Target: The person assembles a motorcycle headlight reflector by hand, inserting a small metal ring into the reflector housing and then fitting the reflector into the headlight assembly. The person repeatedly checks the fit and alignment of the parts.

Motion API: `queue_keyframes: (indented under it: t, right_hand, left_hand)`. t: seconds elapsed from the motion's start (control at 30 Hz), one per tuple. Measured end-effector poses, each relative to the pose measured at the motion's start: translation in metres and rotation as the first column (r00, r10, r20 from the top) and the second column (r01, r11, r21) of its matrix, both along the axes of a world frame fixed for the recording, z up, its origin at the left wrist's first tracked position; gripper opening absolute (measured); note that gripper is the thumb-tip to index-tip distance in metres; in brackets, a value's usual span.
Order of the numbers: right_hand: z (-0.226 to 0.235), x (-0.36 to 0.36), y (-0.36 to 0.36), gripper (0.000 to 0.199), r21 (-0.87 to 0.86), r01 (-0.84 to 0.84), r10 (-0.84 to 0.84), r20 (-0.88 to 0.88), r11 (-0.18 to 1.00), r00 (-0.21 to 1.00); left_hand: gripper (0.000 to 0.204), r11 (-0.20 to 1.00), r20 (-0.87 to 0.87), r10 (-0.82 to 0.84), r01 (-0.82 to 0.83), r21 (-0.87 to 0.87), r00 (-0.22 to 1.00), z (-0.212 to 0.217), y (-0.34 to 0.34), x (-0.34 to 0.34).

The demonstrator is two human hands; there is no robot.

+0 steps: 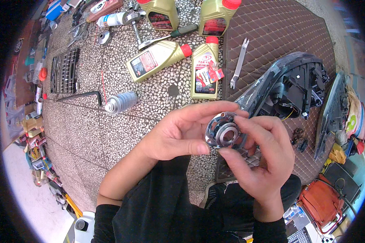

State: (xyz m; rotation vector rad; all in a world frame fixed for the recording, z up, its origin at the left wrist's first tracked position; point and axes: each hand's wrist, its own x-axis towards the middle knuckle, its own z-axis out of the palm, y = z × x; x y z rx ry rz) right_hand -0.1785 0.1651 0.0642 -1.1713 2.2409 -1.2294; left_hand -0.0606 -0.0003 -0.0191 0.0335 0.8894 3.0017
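Observation:
Over my lap I hold a round, shiny metal part [222, 130] with a raised ring and a hole in its middle. My left hand [172, 131] grips its left side, the thumb below and the fingers along the top. My right hand [265, 154] has its thumb and fingertips on the right and lower rim. The exact kind of part cannot be made out. Just past it, on a brown quilted mat [267, 28], lies a car headlight [290, 87] with its black housing showing. A silver spray can [121, 102] lies on the floor left of my hands.
Gold oil bottles with red caps, one of them [205, 71] near the mat edge, stand and lie ahead. A ratchet [166, 37], a flat pry tool [240, 63] and a socket set [65, 71] lie around. At lower right is an orange-brown chair [322, 200].

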Motion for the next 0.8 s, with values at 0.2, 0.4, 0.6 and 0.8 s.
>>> queue_keyframes:
  t: [0.2,0.4,0.6,0.8]
  right_hand:
    - [0.0029,-0.0029,0.0058,0.038,-0.013,0.050,-0.046,0.238,0.999,0.970]
    - [0.0014,-0.0029,0.0084,0.039,0.003,0.063,-0.062,0.185,0.998,0.981]
    - [-0.0042,-0.0072,0.0064,0.050,-0.079,0.015,-0.013,0.031,0.997,0.999]
    - [-0.0040,-0.0074,0.0069,0.053,-0.075,-0.007,0.011,0.043,0.997,0.999]
  left_hand:
    - [0.079,0.999,0.023,0.020,-0.020,-0.028,1.000,-0.0002,-0.0003,0.0005]
    - [0.078,1.000,0.040,0.011,-0.012,0.023,0.999,0.0007,-0.0001,0.0005]
    - [0.077,0.996,0.075,-0.005,-0.002,0.092,0.997,0.0035,0.0009,0.0034]
    - [0.079,0.995,0.108,-0.029,0.018,0.095,0.994,0.0049,-0.0001,0.0062]
